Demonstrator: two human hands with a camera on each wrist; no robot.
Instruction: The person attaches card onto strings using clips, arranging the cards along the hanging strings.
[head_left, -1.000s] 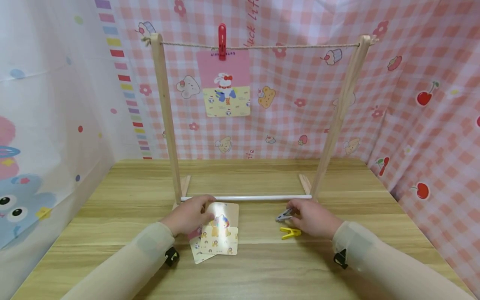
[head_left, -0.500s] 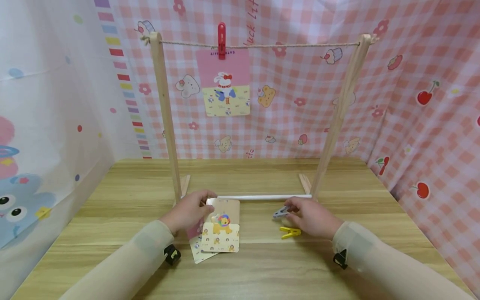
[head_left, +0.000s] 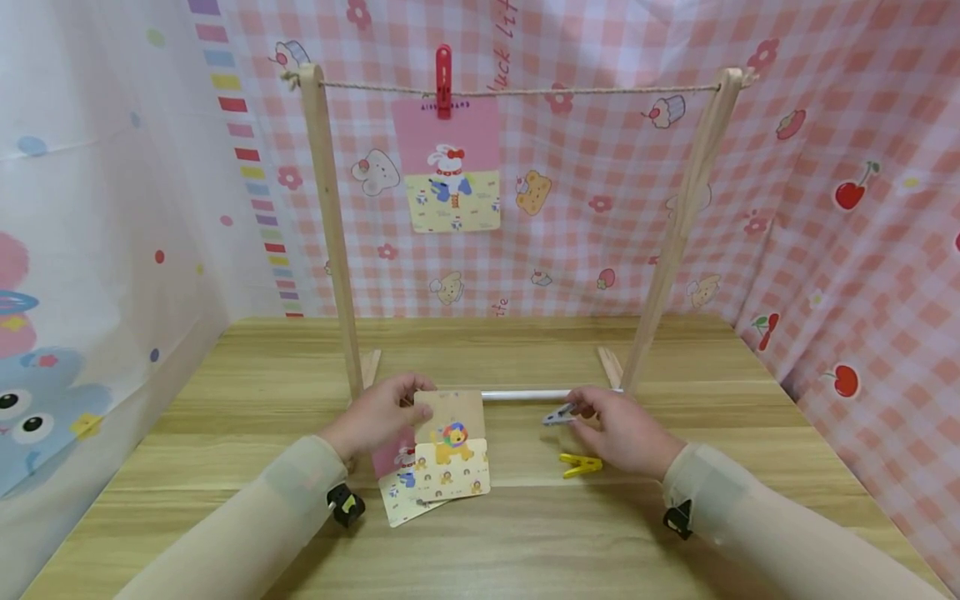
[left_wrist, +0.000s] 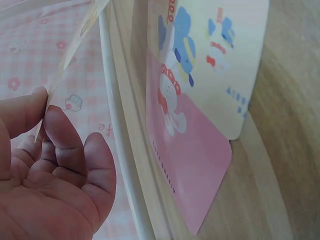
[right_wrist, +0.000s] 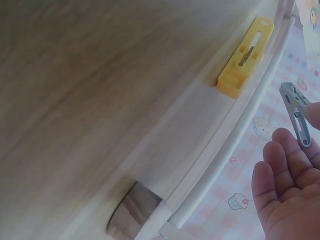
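Observation:
My left hand (head_left: pixel 381 417) pinches the upper left edge of a lion card (head_left: pixel 452 446) between thumb and fingers. In the left wrist view that card is seen nearly edge-on, raised off the table. Partly under it in the head view, a pink and yellow rabbit card (left_wrist: pixel 190 120) lies on the wood. My right hand (head_left: pixel 626 433) pinches a grey clothespin (head_left: pixel 559 414) by its handle end, its tip pointing left. Just below that hand, a yellow clothespin (right_wrist: pixel 245 57) lies on the table.
A wooden frame with two posts (head_left: pixel 333 233) carries a string (head_left: pixel 577 92) across its top. From it hangs another rabbit card (head_left: pixel 450 192), held by a red clothespin (head_left: pixel 444 82). A white rod (head_left: pixel 525 395) joins the posts low down.
The lion card has risen off the table and shifted slightly right and away from me with my left hand. My right hand has moved the grey clothespin slightly left and up.

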